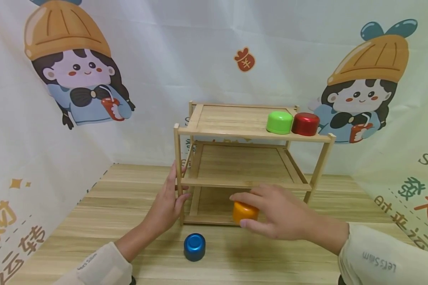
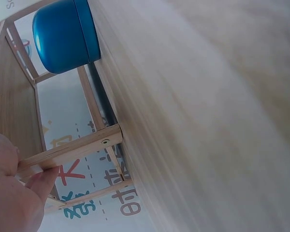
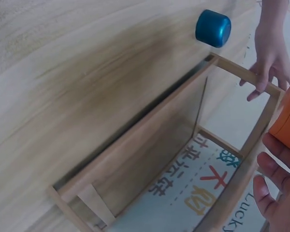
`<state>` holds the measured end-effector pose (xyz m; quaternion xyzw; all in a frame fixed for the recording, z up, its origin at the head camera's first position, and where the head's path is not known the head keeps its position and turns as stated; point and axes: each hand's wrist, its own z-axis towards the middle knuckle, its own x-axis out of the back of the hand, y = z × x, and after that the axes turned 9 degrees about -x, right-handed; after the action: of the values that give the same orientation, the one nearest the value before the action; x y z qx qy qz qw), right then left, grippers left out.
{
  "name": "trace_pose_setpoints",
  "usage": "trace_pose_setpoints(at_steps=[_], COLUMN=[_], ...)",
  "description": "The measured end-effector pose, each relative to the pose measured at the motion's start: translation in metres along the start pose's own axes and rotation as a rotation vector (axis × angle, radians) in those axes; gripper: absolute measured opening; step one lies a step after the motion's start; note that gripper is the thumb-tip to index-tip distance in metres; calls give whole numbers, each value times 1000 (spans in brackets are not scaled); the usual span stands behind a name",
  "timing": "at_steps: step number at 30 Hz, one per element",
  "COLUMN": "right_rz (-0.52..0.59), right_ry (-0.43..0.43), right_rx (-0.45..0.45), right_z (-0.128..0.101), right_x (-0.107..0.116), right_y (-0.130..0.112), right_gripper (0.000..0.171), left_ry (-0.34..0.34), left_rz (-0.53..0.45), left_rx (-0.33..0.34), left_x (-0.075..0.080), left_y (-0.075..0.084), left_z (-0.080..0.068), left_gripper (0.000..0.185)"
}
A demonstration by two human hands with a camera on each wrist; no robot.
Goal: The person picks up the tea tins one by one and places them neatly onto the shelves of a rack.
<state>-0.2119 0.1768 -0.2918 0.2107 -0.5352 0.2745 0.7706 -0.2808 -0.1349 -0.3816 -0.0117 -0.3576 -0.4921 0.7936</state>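
Right hand (image 1: 281, 213) grips orange cup (image 1: 245, 211) at front of bottom shelf of wooden rack (image 1: 251, 134). Left hand (image 1: 168, 198), fingers straight, steadies left front post. Blue cup (image 1: 194, 246) on table (image 1: 92, 221).

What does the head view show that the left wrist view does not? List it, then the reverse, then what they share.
Only the head view shows the round green cup and round red cup on the top shelf, and the right hand gripping the round orange cup. Only the left wrist view shows a screw head in a crossbar. Both show the round blue cup, the three-tier wooden rack and the left hand on its post.
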Motion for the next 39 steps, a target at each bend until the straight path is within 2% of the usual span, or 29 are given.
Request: trace_pose_setpoints(at_steps=[11,19,28,39], right_rz=[11,7,9,9], right_ry=[32,82,93,165], right_rx=[34,56,62,124], right_z=[11,22,34,48], right_x=[24,43,64,85], right_y=[2,3,6,6], right_gripper=[50,47,48,47], left_ry=[0,12,18,14], left_rz=[0,0,-3,-2], left_rx=[10,-6,-25,-20], left_x=[-1,-2,-2,-1], left_y=[-2,-3,-3,-2], left_z=[0,-1,0,0], left_gripper=[104,104,104,104])
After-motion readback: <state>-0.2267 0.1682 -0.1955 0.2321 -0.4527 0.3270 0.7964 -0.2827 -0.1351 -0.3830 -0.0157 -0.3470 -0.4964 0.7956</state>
